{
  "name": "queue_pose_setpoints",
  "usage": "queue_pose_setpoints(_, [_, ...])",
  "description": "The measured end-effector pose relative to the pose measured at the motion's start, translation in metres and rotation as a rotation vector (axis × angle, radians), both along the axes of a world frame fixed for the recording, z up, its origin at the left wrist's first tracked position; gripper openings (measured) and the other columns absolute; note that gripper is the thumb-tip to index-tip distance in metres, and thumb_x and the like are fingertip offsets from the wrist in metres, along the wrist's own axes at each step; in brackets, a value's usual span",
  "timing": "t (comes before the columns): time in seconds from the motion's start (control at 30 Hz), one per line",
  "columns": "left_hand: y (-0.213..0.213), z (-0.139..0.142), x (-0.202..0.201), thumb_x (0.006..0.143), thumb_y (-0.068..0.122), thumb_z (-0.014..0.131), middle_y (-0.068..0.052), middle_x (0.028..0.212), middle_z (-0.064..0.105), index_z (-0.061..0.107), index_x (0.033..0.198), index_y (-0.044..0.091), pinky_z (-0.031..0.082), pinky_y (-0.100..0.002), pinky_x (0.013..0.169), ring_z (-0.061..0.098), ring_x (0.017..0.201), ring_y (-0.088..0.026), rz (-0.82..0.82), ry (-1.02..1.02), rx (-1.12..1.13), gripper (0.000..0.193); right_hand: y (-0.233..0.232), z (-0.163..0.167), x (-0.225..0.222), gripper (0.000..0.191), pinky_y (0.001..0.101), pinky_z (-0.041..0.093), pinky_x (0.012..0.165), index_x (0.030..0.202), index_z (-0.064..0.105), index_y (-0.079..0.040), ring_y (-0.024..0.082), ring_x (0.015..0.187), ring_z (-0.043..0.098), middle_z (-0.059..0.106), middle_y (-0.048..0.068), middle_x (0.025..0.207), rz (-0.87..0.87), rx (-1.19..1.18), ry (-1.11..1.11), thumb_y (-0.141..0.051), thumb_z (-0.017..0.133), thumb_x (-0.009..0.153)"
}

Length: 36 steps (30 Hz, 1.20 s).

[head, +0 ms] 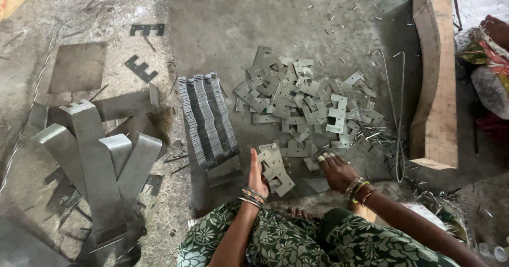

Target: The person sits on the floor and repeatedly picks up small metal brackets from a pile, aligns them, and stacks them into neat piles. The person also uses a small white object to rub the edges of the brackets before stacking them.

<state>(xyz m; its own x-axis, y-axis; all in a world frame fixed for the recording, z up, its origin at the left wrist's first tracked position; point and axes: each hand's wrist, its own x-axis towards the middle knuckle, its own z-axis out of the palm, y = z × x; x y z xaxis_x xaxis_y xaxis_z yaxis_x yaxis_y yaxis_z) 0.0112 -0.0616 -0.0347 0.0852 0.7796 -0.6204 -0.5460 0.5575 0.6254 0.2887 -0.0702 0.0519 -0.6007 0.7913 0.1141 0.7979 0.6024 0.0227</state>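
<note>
The small stack of metal plates (275, 167) lies on the concrete floor (222, 28) just in front of the person's knees, between the two hands. Its long axis runs from upper left to lower right, and the lower end points toward the right knee. How many plates are in it I cannot count.

The left hand (256, 176) stands on its edge, fingers straight and together, pressed against the left side of this stack; it grips nothing. The right hand (336, 170) is palm down, its bent fingertips touching a loose plate (313, 164) on the floor.

Behind lies one big scattered heap of plates (307, 105), too many to count. Left of it is one neat leaning row of plates (208, 116). One wooden block (436, 76) stands at the right.
</note>
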Motion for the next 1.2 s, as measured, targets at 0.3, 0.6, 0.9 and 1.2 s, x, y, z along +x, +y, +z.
queue_pose_setpoints(0.3, [0.003, 0.018, -0.005, 0.071, 0.094, 0.037, -0.003, 0.173, 0.012, 0.009, 0.164, 0.036, 0.022, -0.062, 0.121, 0.019, 0.157, -0.031, -0.130, 0.061, -0.096, 0.113, 0.034, 0.035, -0.049, 0.051, 0.0488, 0.035, 0.116, 0.132, 0.055, 0.007, 0.038, 0.138, 0.047, 0.045, 0.028, 0.149, 0.127, -0.022, 0.145, -0.014, 0.061, 0.086])
queue_pose_setpoints(0.6, [-0.013, 0.015, -0.008, 0.079, 0.087, 0.051, -0.007, 0.146, 0.057, 0.046, 0.157, 0.015, 0.049, -0.049, 0.105, 0.057, 0.129, -0.027, -0.014, -0.251, -0.014, 0.106, 0.062, 0.039, -0.099, 0.049, 0.0497, 0.057, 0.088, 0.125, 0.053, 0.007, 0.044, 0.109, 0.064, 0.059, 0.031, 0.122, 0.151, 0.026, -0.053, -0.022, 0.055, 0.086])
queue_pose_setpoints(0.9, [-0.009, -0.024, -0.012, 0.080, 0.083, 0.055, -0.017, 0.137, 0.060, 0.047, 0.151, 0.013, 0.051, -0.054, 0.098, 0.061, 0.120, -0.036, -0.005, -0.356, -0.059, 0.099, 0.084, 0.060, -0.078, 0.041, 0.0303, 0.053, 0.047, 0.123, 0.065, -0.008, 0.026, 0.059, 0.070, 0.074, 0.013, 0.074, -0.306, -0.748, 0.540, -0.009, 0.075, 0.083])
queue_pose_setpoints(1.2, [-0.009, -0.047, -0.003, 0.077, 0.076, 0.061, -0.003, 0.166, 0.032, 0.031, 0.160, 0.026, 0.038, -0.055, 0.117, 0.039, 0.149, -0.029, -0.006, -0.180, -0.211, 0.101, 0.147, 0.056, -0.012, 0.061, 0.0528, 0.055, 0.098, 0.135, 0.051, 0.000, 0.043, 0.122, 0.062, 0.060, 0.024, 0.135, -0.728, -0.049, 0.128, -0.019, 0.072, 0.081])
